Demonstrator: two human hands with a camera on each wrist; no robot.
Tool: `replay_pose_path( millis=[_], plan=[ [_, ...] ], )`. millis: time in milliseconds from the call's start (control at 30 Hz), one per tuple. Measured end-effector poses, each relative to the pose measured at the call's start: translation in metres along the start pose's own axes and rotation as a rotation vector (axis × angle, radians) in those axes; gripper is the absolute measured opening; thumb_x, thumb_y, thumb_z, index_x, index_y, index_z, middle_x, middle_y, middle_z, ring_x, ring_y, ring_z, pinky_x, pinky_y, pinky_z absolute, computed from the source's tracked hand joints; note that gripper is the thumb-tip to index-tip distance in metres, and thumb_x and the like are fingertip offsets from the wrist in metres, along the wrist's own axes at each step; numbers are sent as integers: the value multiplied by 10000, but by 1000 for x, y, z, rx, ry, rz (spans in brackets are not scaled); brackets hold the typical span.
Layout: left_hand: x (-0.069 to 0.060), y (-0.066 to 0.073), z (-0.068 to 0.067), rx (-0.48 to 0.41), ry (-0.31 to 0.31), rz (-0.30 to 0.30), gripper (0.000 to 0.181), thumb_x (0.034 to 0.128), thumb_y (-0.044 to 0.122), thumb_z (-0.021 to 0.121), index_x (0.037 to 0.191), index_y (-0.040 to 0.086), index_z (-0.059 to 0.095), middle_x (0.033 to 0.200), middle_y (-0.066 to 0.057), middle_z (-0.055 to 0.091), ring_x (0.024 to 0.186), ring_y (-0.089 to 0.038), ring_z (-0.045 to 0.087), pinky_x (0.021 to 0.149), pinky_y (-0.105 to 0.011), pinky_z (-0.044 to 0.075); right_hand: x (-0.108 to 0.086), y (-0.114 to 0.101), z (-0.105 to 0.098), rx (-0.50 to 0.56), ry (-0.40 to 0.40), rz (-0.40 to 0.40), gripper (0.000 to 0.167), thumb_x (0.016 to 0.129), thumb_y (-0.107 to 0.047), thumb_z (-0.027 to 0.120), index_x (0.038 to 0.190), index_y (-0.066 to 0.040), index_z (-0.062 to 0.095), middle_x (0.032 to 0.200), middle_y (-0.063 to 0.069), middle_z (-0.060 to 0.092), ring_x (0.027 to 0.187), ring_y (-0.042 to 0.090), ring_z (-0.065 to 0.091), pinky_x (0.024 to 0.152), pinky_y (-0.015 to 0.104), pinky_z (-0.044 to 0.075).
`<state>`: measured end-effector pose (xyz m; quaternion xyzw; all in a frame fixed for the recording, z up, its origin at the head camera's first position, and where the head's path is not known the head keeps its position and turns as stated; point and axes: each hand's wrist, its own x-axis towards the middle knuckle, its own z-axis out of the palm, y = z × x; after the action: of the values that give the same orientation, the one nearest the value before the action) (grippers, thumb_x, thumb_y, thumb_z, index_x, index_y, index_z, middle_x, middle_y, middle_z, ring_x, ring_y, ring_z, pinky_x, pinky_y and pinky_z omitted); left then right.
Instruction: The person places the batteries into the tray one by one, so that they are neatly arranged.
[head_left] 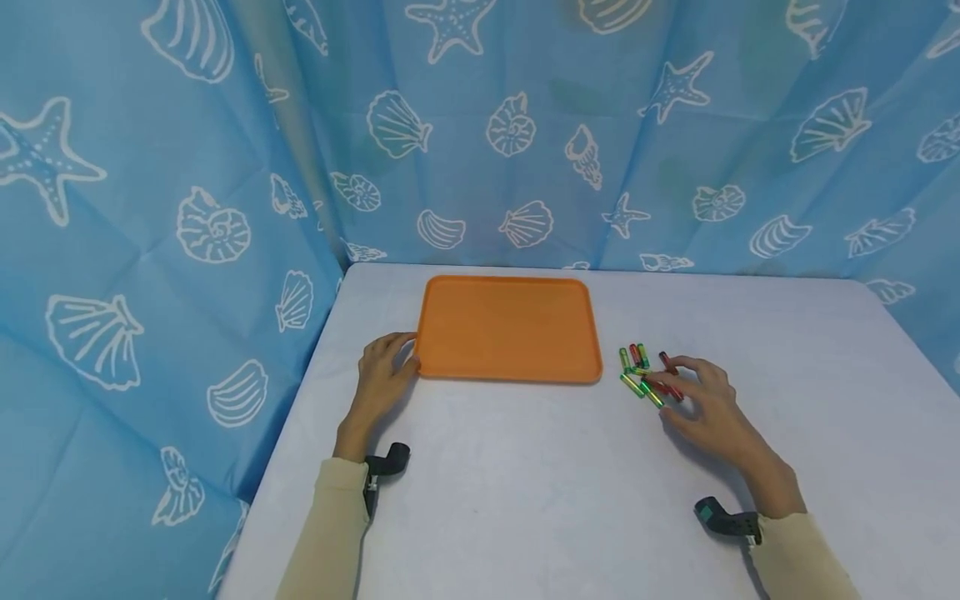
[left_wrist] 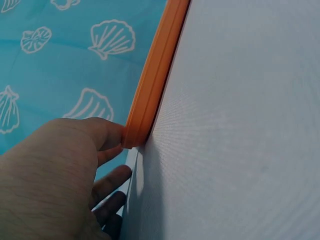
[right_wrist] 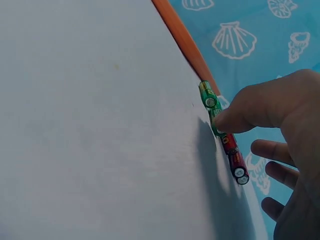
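Batteries [head_left: 652,394] point various ways beneath the right hand [head_left: 708,408], whose grip I cannot tell; left hand [head_left: 381,377], fingers relaxed, touches the sideways-long tray [head_left: 510,329].

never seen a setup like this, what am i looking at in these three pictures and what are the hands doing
There is no robot here, just a person's two bare hands. The wide picture comes from a camera worn on the head, looking forward and down. The other two come from cameras worn on the wrists, each watching its own hand.

On the white table lie an orange tray and, to its right, a cluster of small green and red cylinders that look like batteries. A blue shell-patterned cloth hangs behind.

The left hand touches the tray's left edge. The right hand is at the cylinders; I see none clearly lifted.
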<state>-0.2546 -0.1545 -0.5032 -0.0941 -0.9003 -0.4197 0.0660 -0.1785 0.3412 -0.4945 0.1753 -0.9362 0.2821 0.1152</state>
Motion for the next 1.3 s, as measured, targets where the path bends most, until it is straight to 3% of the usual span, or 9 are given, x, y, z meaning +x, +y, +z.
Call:
replay_pose_path(
  millis=[400,567,633,733,867,967,1100,1300],
  plan=[
    [0,-1,-1,22,-20,-21,443,1004,221,568,1432,112,538,1478,-175,418,1427,-351,238,1155,-544,141,13,4,-7,-48,-107,-8,440,778,-38,806,1197,-133,713,1420,216,395,1325,553,216,953,776,200],
    [0,-2,0,32,-19,-13,445,1008,230,567,1436,112,533,1481,-173,418,1426,-354,242,1150,-551,149,13,5,-4,-41,-41,37,182,765,-99,842,881,-158,714,1389,196,433,1322,525,234,966,772,192],
    [0,-2,0,39,-17,-12,445,1008,227,567,1437,113,533,1482,-172,418,1425,-354,245,1151,-547,147,13,6,-1,-41,-9,53,204,765,-117,849,752,-180,656,1371,189,452,1322,513,243,978,765,178],
    [-1,-2,0,46,-16,-19,443,1008,226,568,1436,117,534,1485,-169,416,1429,-352,243,1157,-544,141,12,6,3,-40,24,66,269,764,-122,851,675,-194,608,1353,185,470,1319,502,259,987,757,167],
    [-2,-1,-1,55,-18,-40,442,1009,232,565,1438,130,531,1492,-158,412,1437,-344,233,1163,-536,139,12,7,4,-35,56,27,191,745,-112,864,791,-148,683,1260,197,482,1210,462,336,929,674,244],
    [-2,-1,-2,58,-16,-46,436,1011,231,567,1435,135,535,1487,-152,419,1435,-339,235,1161,-530,140,13,8,2,-31,39,1,343,730,-101,870,1042,-116,730,1141,163,455,1056,375,351,793,520,293],
    [-2,-2,-2,60,-11,-40,430,1011,232,572,1429,138,541,1480,-148,428,1429,-336,242,1158,-528,145,12,7,-2,-23,-68,45,543,744,-56,805,1265,-143,683,1075,84,401,984,285,297,719,428,264],
    [0,-4,1,62,-12,-31,439,1010,236,568,1436,138,534,1487,-148,425,1434,-339,237,1159,-539,149,12,10,-6,-41,-189,81,562,769,-41,753,1305,-185,672,1077,81,411,958,270,288,705,433,260]
  ],
)
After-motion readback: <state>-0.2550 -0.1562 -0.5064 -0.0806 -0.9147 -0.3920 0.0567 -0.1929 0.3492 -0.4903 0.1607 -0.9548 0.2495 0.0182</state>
